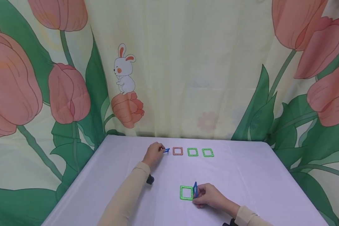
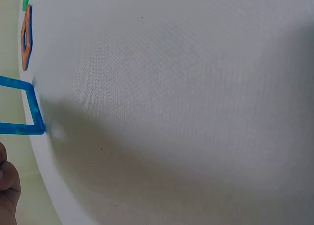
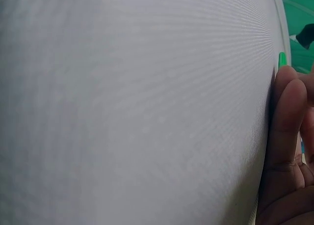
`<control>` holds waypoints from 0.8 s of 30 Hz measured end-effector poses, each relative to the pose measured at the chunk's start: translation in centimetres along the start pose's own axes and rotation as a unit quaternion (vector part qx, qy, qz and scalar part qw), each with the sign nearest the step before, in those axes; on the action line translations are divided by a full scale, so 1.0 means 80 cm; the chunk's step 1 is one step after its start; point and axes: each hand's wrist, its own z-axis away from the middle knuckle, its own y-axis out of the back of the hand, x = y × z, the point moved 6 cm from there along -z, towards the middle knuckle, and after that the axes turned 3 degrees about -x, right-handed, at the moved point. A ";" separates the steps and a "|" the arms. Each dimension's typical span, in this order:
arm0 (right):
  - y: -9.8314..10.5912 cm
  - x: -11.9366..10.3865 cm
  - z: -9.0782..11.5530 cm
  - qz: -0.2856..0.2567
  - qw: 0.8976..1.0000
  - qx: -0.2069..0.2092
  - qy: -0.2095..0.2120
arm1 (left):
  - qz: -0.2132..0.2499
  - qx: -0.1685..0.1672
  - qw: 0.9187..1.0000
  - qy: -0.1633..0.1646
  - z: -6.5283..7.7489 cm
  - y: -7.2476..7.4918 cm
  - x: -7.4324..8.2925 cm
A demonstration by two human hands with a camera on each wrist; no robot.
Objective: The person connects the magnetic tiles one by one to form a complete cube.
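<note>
Right now the right hand (image 1: 210, 195) pinches a blue frame (image 1: 196, 190) between thumb and fingers, keeping it upright on edge at the right side of the near green frame (image 1: 181, 192), which lies flat on the counter (image 1: 243, 182). Whether the two edges actually touch is hard to tell. Farther off and to the left, the left hand (image 1: 153, 155) has its fingertips closed on another blue frame (image 1: 166, 150), held tilted at the left end of the far row. Next in that row, going right, lie an orange frame (image 1: 177, 154), a middle green frame (image 1: 193, 155) and a far-right green frame (image 1: 208, 155), all flat and a little apart.

Every piece is a thin, open-centred square with a brightly coloured border; the left blue one looks slightly see-through from the left wrist. Counted together, they make six: two blue, three green, one orange.

Beyond the hands come two beige sleeves (image 1: 124, 194), with a small black device (image 1: 150, 179) at the left wrist. Pale cloth covers the counter, and behind its far edge hangs a cream curtain (image 1: 172, 69) printed with pink tulips (image 1: 69, 94), green leaves and one white rabbit (image 1: 126, 72).
</note>
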 end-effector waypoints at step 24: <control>0.001 0.002 -0.001 -0.002 1.000 -0.001 -0.006 | -0.005 -0.017 1.000 -0.002 0.005 0.000 0.008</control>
